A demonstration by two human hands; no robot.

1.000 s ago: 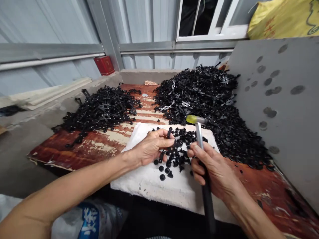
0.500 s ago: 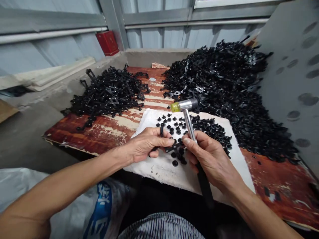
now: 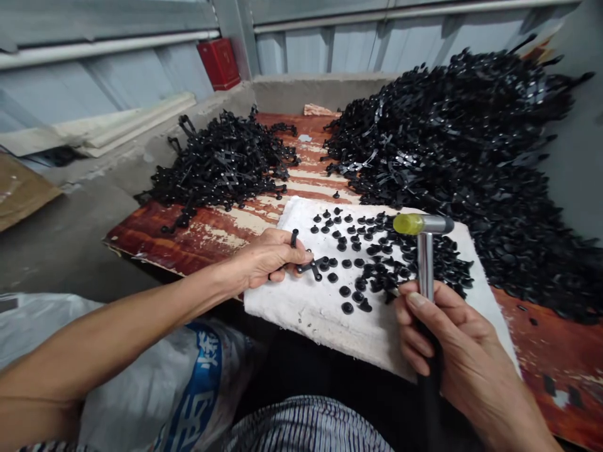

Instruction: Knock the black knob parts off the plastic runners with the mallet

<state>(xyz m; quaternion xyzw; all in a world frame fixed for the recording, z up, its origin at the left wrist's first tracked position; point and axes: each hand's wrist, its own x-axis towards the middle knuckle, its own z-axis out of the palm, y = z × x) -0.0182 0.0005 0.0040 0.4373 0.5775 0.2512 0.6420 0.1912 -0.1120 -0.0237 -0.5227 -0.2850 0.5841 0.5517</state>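
My left hand (image 3: 277, 257) pinches a black jointed linkage (image 3: 313, 268) between thumb and fingers, just over the left part of a white cloth (image 3: 301, 307). Part of the linkage is hidden by the fingers. In my right hand (image 3: 447, 333) is a mallet (image 3: 425, 263) with a yellow face, a silver head and a black grip, held upright with its head up. Small black round knobs with stems (image 3: 346, 291) lie scattered on the cloth between the hands, denser toward the right.
A heap of black linkages (image 3: 226, 163) sits at the back left of the worn red board (image 3: 198, 242). A larger black heap (image 3: 438, 132) fills the back right. A red box (image 3: 219, 64) stands by the wall; a white plastic sack (image 3: 136, 376) lies below left.
My right hand has moved right with the mallet, away from my left hand. The left hand still holds the linkage, now showing more of it. The camera view has shifted slightly.
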